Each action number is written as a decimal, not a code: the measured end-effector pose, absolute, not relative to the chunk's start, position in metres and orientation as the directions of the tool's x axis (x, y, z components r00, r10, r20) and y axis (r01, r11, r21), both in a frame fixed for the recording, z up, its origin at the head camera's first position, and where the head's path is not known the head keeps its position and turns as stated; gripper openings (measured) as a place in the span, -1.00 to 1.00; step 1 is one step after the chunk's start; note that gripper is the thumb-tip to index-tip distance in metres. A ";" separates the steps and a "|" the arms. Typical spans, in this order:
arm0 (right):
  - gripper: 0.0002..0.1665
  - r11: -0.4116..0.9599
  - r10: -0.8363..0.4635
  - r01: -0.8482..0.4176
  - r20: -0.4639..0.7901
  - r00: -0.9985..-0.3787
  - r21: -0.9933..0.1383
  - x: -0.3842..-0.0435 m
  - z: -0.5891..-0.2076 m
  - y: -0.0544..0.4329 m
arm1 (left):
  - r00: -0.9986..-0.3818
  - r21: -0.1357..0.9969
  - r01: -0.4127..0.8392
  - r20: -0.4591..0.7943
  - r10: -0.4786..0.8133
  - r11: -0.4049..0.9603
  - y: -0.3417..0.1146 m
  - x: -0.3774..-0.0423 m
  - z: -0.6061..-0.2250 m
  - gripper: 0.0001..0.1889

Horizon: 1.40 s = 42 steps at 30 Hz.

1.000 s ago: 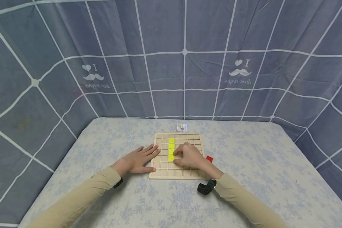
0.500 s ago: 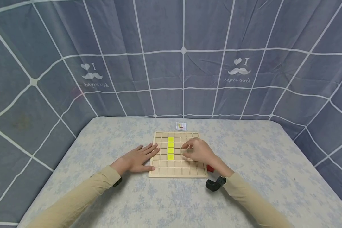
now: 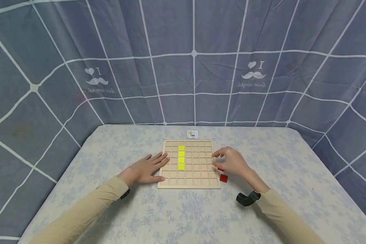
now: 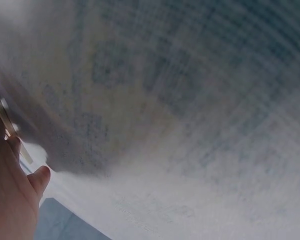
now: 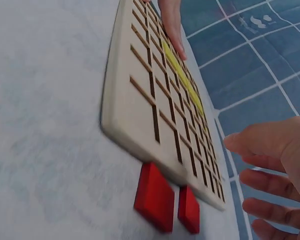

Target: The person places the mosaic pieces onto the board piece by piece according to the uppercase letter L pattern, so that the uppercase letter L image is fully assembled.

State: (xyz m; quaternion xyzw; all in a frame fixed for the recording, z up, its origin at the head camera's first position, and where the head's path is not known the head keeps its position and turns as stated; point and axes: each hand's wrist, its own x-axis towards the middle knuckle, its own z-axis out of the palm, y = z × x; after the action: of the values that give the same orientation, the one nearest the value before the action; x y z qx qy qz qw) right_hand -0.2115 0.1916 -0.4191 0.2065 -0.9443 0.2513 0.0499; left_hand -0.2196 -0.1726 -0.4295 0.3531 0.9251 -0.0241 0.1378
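A wooden grid board (image 3: 189, 186) lies on the table, with several yellow square tiles (image 3: 181, 159) set in one column left of its middle. Spread flat, my left hand (image 3: 147, 168) rests at the board's left edge, fingertips over the rim. Just off the right edge hovers my right hand (image 3: 231, 161), fingers loosely bent and thumb apart, with nothing between them. Below it two red square tiles lie beside the board: the nearer red tile (image 5: 155, 197) is in full sight, and the farther red tile (image 5: 189, 209) is partly covered by the hand in the head view.
A small printed pattern card (image 3: 192, 134) lies just behind the board. The table bears a pale floral cloth (image 3: 125, 217). A blue checked curtain (image 3: 170, 74) hangs at the back and sides. Each wrist wears a black strap (image 3: 248, 199).
My right hand has left the lowest yellow tile and moved right, past the board's edge to the red tiles. My left hand stays at the left edge.
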 end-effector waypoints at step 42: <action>-0.82 0.820 -0.455 -0.488 0.177 -0.873 -0.300 -0.174 -0.443 0.238 | -0.709 0.075 0.668 -0.237 0.664 0.740 -0.174 -0.219 -0.434 -0.14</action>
State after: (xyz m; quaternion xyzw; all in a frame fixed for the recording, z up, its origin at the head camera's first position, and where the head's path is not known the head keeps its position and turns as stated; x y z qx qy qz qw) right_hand -0.1739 0.2382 -0.4425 0.2474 -0.9527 0.1699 0.0486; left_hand -0.2191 -0.1745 -0.4341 0.3603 0.9244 -0.0081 0.1251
